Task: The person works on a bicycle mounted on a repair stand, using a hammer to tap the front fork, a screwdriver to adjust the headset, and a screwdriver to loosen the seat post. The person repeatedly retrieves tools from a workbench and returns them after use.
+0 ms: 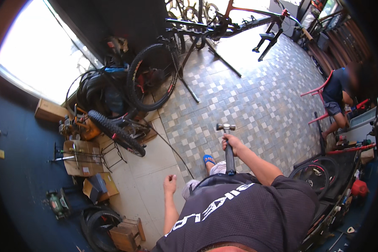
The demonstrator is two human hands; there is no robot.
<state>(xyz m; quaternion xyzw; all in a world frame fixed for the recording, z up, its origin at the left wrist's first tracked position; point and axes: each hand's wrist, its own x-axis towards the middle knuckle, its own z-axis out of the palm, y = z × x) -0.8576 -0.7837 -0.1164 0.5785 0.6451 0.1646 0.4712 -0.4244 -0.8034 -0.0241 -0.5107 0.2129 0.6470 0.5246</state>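
A hammer [229,159] with a metal head and a dark handle is in my right hand [235,144]. My fingers wrap the handle just below the head, which points away from me, and the grip end reaches back near my waist. Off to the left, my left hand [170,185] hangs over the pale floor tiles with its fingers curled closed. Whatever it may hold is too small or hidden to make out. No other object touches that hand.
A bicycle frame [248,26] hangs on a stand ahead, beside an upright wheel [152,77]. Left are another tyre [115,132], cardboard boxes [82,157] and a wooden stool [128,234]. A person [338,92] sits on a red chair at right, near a cluttered bench [340,210].
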